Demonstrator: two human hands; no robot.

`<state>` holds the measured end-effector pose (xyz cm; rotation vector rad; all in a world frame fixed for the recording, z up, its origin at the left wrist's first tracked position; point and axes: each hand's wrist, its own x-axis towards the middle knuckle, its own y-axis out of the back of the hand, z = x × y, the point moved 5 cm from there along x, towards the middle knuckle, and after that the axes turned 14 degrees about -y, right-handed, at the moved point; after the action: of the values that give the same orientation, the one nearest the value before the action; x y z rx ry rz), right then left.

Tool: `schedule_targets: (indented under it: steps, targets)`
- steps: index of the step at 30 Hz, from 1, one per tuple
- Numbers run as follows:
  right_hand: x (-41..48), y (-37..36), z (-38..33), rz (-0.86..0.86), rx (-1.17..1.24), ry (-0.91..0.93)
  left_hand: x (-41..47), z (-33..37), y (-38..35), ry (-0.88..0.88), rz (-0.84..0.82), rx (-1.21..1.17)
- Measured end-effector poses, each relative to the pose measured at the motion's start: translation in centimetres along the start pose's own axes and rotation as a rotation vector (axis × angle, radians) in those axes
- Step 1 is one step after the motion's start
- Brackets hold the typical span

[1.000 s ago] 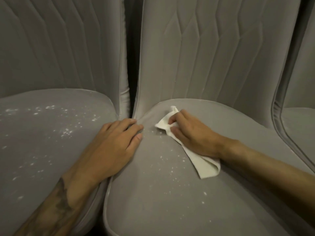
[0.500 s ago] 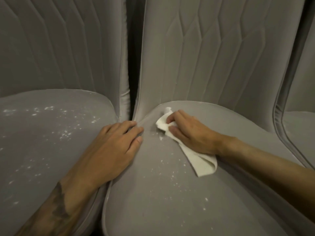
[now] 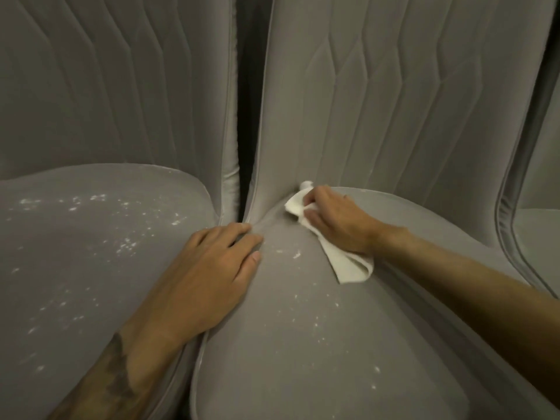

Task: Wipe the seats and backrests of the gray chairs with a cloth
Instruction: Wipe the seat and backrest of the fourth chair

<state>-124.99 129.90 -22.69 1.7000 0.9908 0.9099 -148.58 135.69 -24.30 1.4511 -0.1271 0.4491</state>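
head cam, looking down at 3 gray chairs side by side. r hand has fingers curled round the white cloth, pressing it into the rear-left corner of the middle seat, right where the seat meets the middle backrest. loose end of the cloth trails out under the wrist toward the viewer, lying on the seat. l hand is flat, palm down, fingers straight, holding nothing. it lies across the gap btw the left seat and middle seat, fingertips on the middle seat's left edge. white specks dot the middle seat in front of the cloth, more on the left seat. left backrest is upright w/ stitched zigzag lines, dark gap btw the 2 backrests. third chair partly in view far right. tattoo on l forearm.
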Motion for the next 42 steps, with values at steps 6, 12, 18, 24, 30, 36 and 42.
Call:
schedule_targets:
  steps: [6, 12, 18, 24, 30, 36, 42]
  targets:
    - [-0.8, -1.7, -3.6, 0.011, 0.143, 0.111, 0.1, 0.1, 0.4, -0.008, 0.039, -0.019]
    - [0.1, -0.6, -2.5, -0.028, 0.073, 0.033, -0.1, 0.3, 0.8, -0.018, 0.088, -0.046]
    - [-2.3, -2.3, -6.7, -0.033, 0.155, 0.166, -0.2, 0.1, 2.3, 0.020, 0.171, 0.013]
    - [-2.1, -1.1, -5.6, -0.100, 0.049, 0.125, -0.6, -0.5, 2.6, 0.062, 0.082, 0.087]
    - [-3.6, -2.0, -8.4, -0.082, 0.120, 0.171, -1.1, -0.3, 2.7, 0.076, 0.125, 0.022]
    - [-5.4, -1.1, -7.7, -0.138, 0.055, 0.230, -1.1, -0.3, 2.5, 0.081, 0.100, 0.041]
    - [-4.8, -2.0, -9.4, -0.072, 0.062, 0.163, -1.2, -0.1, 2.5, 0.067, 0.104, 0.033]
